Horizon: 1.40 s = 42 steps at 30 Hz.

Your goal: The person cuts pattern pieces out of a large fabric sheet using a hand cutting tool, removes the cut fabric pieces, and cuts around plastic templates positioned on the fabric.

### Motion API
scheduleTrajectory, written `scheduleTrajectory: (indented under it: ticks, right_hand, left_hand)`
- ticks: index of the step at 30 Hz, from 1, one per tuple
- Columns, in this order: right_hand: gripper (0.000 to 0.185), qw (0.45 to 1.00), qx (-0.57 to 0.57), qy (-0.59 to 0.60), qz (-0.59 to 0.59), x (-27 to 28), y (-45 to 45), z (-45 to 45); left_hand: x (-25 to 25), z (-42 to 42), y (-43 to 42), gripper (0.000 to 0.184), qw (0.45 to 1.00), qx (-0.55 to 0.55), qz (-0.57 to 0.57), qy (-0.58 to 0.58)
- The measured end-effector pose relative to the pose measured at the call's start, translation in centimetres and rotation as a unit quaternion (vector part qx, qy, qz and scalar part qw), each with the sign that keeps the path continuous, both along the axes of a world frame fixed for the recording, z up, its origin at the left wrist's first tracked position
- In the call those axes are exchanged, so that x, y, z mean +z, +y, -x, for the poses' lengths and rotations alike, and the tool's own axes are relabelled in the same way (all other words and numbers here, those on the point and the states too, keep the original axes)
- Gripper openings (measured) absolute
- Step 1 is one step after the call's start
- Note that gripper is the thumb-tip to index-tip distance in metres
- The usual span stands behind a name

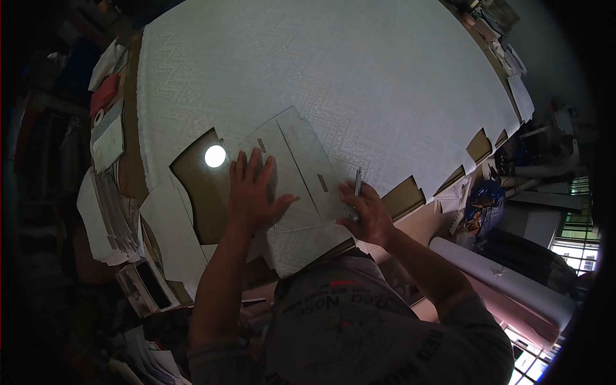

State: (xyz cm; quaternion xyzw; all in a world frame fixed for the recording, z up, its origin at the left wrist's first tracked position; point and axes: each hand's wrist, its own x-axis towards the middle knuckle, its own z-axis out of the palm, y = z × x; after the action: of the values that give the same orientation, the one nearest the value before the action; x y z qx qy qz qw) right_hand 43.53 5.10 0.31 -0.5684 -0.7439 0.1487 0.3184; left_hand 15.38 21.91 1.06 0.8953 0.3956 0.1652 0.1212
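A pale, semi-transparent pattern template with a long dark line and small slots lies on white patterned fabric. My left hand rests flat on the template's left part, fingers spread. At the template's right edge is my right hand, its fingers closed round a slim pen that points upward, away from the fabric. The fingertips of this hand are at or very close to the template's edge; whether they touch it I cannot tell.
Cut-out gaps in the fabric show brown board below. Paper pattern pieces hang at the table's left edge. A bright round light spot lies near my left hand. Large rolls lie at the right. A dark phone-like object is at lower left.
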Motion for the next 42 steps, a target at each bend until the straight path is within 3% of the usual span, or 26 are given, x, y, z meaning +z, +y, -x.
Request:
scheduleTrajectory:
  ticks: [42]
  right_hand:
    - [0.060,1.000,0.002,-0.014,-0.001,0.2,0.1,0.3]
  left_hand:
    - [-0.7,0.1,0.3,0.095,1.000,0.004,-0.004,-0.005]
